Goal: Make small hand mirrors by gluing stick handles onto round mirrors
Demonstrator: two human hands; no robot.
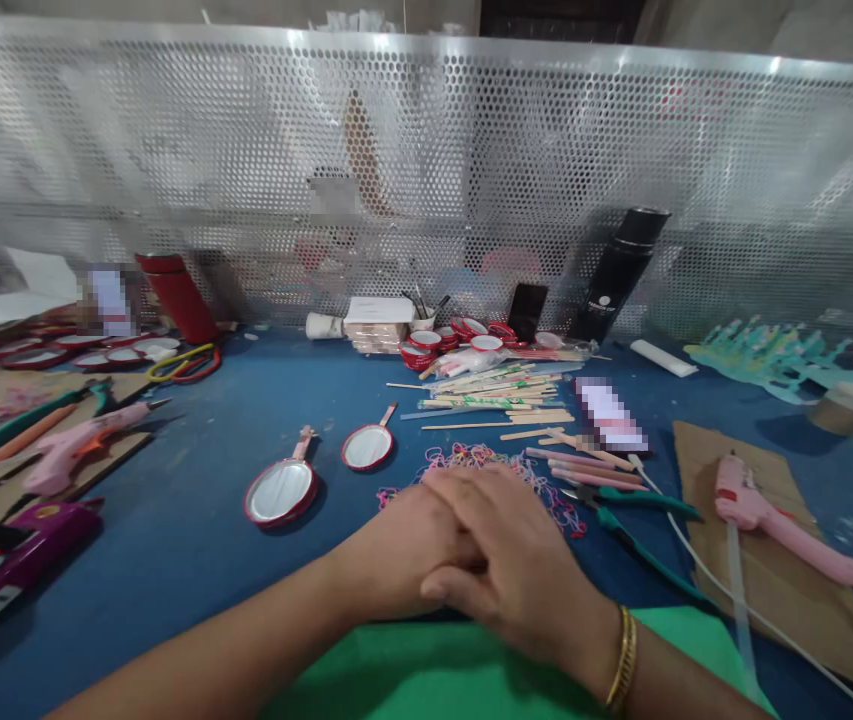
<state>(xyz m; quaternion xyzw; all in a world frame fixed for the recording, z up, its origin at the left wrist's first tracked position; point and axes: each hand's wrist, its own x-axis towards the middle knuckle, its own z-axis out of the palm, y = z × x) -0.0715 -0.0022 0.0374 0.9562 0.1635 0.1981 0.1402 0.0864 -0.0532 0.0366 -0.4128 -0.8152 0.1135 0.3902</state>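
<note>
My left hand (396,560) rests low over the front of the table, its fingers tucked out of sight under my right hand (512,560). The right hand folds over it, thumb bent round its near side, with a gold bangle (623,655) at the wrist. Just beyond both hands lies a tangle of coloured elastic bands (463,457), partly covered by them. To the left are two small round mirrors with red rims and short handles, a nearer one (281,492) and a farther one (367,447). Green-handled pliers (647,555) lie to the right.
Wooden sticks (501,390) and stacked red-rimmed rounds (421,350) lie ahead. A pink glue gun (786,530) rests on cardboard (703,450) at right; another glue gun (73,450) is at left. A black flask (617,275) and red flask (178,298) stand by the perforated metal screen (411,130).
</note>
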